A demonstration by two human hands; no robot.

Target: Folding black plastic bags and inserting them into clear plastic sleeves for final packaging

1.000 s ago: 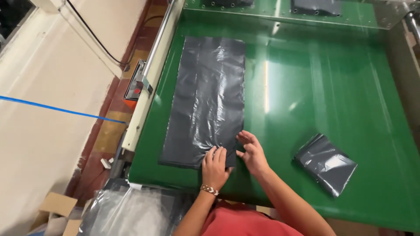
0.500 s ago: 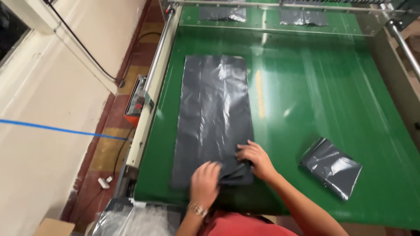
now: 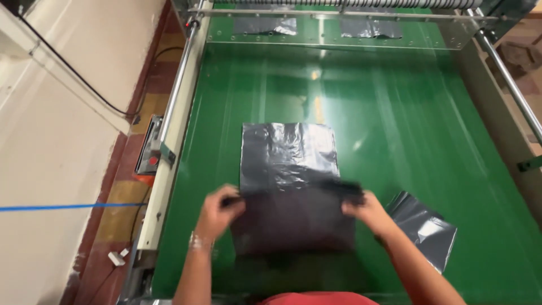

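Observation:
A long black plastic bag [image 3: 288, 158] lies on the green conveyor belt [image 3: 395, 124]. Its near end is lifted and blurred with motion, held up across its width. My left hand [image 3: 220, 210] grips the bag's left edge, with a bracelet at the wrist. My right hand [image 3: 366, 209] grips the bag's right edge. The far part of the bag still lies flat on the belt.
A folded black bag [image 3: 426, 226] lies on the belt right of my right hand. Two more black bags [image 3: 265, 25] sit under the clear guard at the far end. A control box [image 3: 148, 148] hangs on the left rail; a metal rod [image 3: 508, 79] runs along the right.
My hands moved from pressing on the bag's near end to gripping its two side edges, and that near end has lifted off the belt. The camera shifted, so the belt looks more centred.

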